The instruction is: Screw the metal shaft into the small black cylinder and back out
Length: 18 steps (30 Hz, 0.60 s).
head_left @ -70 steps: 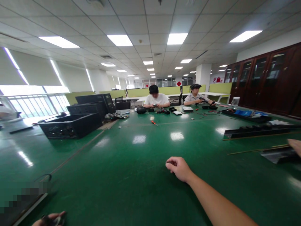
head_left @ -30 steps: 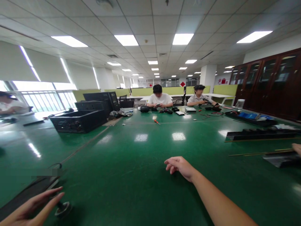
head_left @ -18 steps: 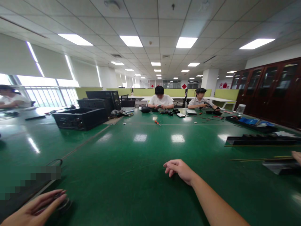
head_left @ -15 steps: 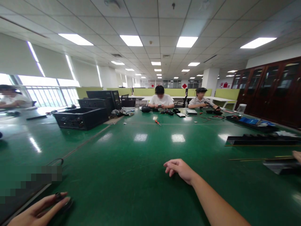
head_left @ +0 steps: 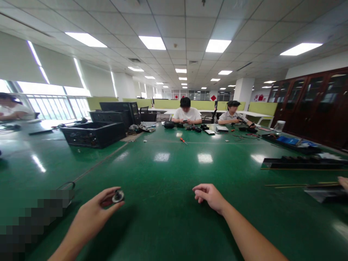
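My left hand is raised over the green table at the lower left. Its thumb and fingers pinch a small round part, dark with a pale metallic ring on the side facing me; what kind of part it is I cannot make out. To its right, my right hand is held low at the table's middle. The fingers there are loosely bent and a little apart, and nothing shows in them. Bare green tabletop lies between the two hands.
Black computer cases stand at the back left. A screwdriver lies ahead, near two people seated opposite. A long pixelated dark object is at lower left. Black metal channels and another person's hand are at right.
My left hand has moved right and forward from the lower left corner, carrying the small round part, which now faces me. My right hand has hardly moved.
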Motion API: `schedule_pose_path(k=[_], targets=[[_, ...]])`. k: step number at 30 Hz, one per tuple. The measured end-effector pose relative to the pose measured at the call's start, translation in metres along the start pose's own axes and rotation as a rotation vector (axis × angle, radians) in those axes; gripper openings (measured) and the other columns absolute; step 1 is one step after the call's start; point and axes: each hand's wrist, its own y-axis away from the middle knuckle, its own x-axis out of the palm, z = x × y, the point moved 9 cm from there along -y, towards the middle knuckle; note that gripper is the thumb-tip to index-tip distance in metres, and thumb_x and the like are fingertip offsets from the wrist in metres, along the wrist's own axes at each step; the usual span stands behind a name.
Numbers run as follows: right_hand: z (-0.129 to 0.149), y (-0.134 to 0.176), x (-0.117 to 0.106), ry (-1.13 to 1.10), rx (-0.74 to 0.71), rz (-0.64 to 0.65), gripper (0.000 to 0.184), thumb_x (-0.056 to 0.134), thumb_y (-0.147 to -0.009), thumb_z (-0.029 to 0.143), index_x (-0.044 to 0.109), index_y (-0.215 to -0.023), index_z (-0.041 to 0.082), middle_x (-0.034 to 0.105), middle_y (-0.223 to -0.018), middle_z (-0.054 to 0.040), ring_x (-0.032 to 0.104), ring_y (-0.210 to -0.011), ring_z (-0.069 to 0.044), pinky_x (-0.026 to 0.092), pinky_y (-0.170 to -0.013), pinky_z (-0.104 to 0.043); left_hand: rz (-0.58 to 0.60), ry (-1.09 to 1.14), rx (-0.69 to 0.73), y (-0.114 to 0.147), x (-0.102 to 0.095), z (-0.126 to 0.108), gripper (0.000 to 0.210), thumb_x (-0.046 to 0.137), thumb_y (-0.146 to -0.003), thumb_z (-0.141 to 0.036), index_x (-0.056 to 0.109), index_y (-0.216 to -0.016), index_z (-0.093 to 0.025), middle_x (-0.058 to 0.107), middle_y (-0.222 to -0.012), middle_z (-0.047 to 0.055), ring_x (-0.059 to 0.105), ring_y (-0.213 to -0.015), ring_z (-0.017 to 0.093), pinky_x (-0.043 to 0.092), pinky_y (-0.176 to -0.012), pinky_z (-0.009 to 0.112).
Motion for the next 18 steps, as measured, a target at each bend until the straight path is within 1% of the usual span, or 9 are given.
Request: schedule_pose_path(k=[2,4,6,8,10,12,15,18], targets=[[0.001,0.000,-0.002,0.026,-0.034,-0.046,0.044,0.071,-0.074,0.047,0.068,-0.101,0.012,0.064,-0.070,-0.0024,0.056,-0.057,-0.012,0.045,-0.059,-0.027,0.147,0.073,0.063,-0.012,0.037,-0.044,0.047,0.075,-0.063,-0.046,0.069,-0.102,-0.020,0.076,-0.092,0.005,0.071,-0.087,0.026,0.053,-0.087,0.039],[0.002,-0.001,-0.004,0.045,-0.085,-0.089,0.044,0.071,-0.074,0.042,0.065,-0.106,0.013,0.063,-0.070,-0.0012,0.057,-0.059,-0.013,0.046,-0.062,-0.028,0.253,0.166,0.164,-0.021,0.074,-0.083,0.039,0.072,-0.068,-0.040,0.070,-0.100,-0.019,0.074,-0.096,0.006,0.069,-0.088,0.025,0.053,-0.085,0.038],[0.003,-0.002,-0.008,0.049,-0.127,-0.141,0.045,0.071,-0.074,0.037,0.062,-0.112,0.014,0.062,-0.073,-0.0011,0.057,-0.064,-0.014,0.047,-0.065,-0.028,0.341,0.227,0.277,-0.025,0.110,-0.111,0.032,0.071,-0.070,-0.033,0.071,-0.098,-0.019,0.071,-0.097,0.006,0.066,-0.090,0.024,0.052,-0.083,0.036],[0.002,-0.003,-0.011,0.043,-0.140,-0.196,0.050,0.071,-0.073,0.033,0.058,-0.117,0.014,0.063,-0.078,-0.0020,0.057,-0.068,-0.014,0.047,-0.066,-0.028,0.430,0.251,0.361,-0.024,0.143,-0.128,0.029,0.070,-0.070,-0.028,0.071,-0.097,-0.020,0.068,-0.095,0.006,0.064,-0.088,0.022,0.051,-0.080,0.033],[0.000,-0.004,-0.014,0.053,-0.136,-0.237,0.054,0.070,-0.073,0.029,0.054,-0.122,0.015,0.062,-0.083,-0.0026,0.057,-0.069,-0.014,0.046,-0.064,-0.027,0.509,0.257,0.413,-0.019,0.170,-0.135,0.029,0.071,-0.070,-0.025,0.072,-0.098,-0.020,0.065,-0.093,0.005,0.062,-0.086,0.020,0.049,-0.077,0.031],[-0.002,-0.005,-0.012,0.098,-0.129,-0.252,0.057,0.067,-0.072,0.024,0.051,-0.126,0.017,0.061,-0.087,-0.0026,0.055,-0.065,-0.012,0.045,-0.060,-0.026,0.562,0.264,0.443,-0.012,0.188,-0.135,0.030,0.072,-0.070,-0.023,0.072,-0.099,-0.020,0.064,-0.093,0.005,0.061,-0.085,0.020,0.047,-0.078,0.031],[-0.003,-0.006,-0.006,0.228,-0.138,-0.234,0.060,0.063,-0.071,0.017,0.048,-0.129,0.019,0.061,-0.091,-0.0021,0.053,-0.059,-0.010,0.043,-0.055,-0.024,0.601,0.281,0.456,-0.004,0.202,-0.128,0.030,0.073,-0.069,-0.021,0.072,-0.100,-0.020,0.064,-0.094,0.004,0.060,-0.088,0.019,0.046,-0.080,0.030],[0.000,-0.008,0.004,0.380,-0.142,-0.190,0.063,0.060,-0.070,0.014,0.046,-0.131,0.022,0.063,-0.092,-0.0007,0.053,-0.058,-0.009,0.045,-0.059,-0.024,0.620,0.295,0.448,-0.001,0.208,-0.121,0.032,0.074,-0.068,-0.019,0.072,-0.101,-0.021,0.063,-0.096,0.004,0.060,-0.089,0.019,0.045,-0.082,0.030]])
